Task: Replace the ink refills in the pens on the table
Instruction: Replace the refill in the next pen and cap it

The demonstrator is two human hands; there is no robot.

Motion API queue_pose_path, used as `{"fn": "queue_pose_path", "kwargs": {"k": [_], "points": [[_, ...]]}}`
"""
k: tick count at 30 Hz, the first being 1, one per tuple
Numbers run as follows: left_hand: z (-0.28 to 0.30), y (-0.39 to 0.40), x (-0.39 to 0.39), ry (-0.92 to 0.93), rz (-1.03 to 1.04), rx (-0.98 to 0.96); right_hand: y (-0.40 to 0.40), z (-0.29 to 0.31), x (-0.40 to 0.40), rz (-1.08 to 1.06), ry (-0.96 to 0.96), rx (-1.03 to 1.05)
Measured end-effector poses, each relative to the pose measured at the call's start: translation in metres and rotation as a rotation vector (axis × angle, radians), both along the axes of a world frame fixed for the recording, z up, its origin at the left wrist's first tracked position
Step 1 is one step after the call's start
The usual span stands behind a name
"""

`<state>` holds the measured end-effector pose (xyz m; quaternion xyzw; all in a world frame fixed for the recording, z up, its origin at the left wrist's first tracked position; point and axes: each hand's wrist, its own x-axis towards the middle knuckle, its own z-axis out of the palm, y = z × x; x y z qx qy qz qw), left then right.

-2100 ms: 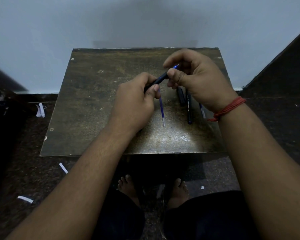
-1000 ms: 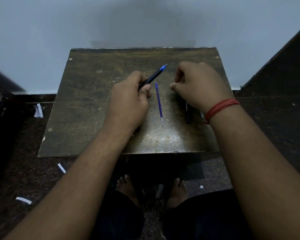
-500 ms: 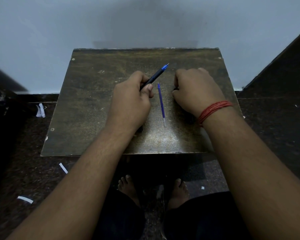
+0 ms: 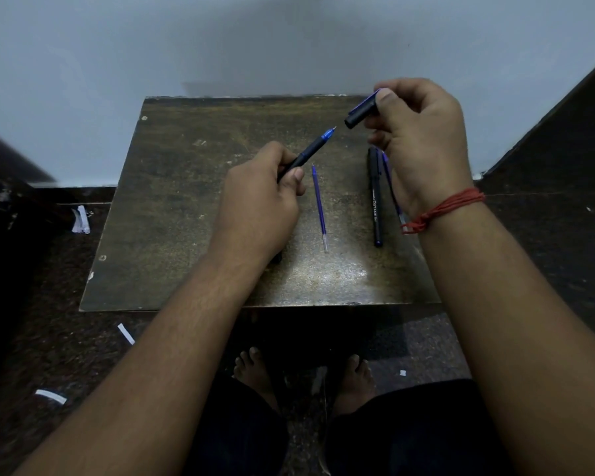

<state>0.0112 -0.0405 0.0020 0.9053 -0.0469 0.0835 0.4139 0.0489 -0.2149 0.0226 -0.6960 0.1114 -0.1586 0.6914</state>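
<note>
Cap (image 4: 362,112) gripped, spare refill (image 4: 319,207) alongside

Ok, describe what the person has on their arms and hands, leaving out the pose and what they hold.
Both forearms are bare, with no sleeves in view and no gloves. The right hand has a red thread band wound several times around the wrist, with a knot and loose ends on the inner side. The left hand and its wrist carry nothing: no ring, watch or band shows.
</note>
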Motion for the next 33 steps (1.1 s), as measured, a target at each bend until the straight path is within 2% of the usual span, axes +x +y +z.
{"fn": "queue_pose_path", "kwargs": {"k": [16,25,30,33], "points": [[-0.001,0.000,0.000,-0.049,-0.023,-0.024,0.019,-0.007,-0.007,0.231,0.028,-0.017],[0.002,-0.004,-0.004,-0.099,0.023,-0.071,0.033,-0.009,-0.011,0.160,-0.030,0.004],[0.002,-0.007,-0.004,-0.100,0.047,-0.103,0.050,-0.009,-0.017,0.135,-0.039,-0.068],[0.002,-0.009,-0.001,-0.114,0.059,-0.106,0.063,-0.012,-0.024,0.141,-0.038,-0.238]]}}
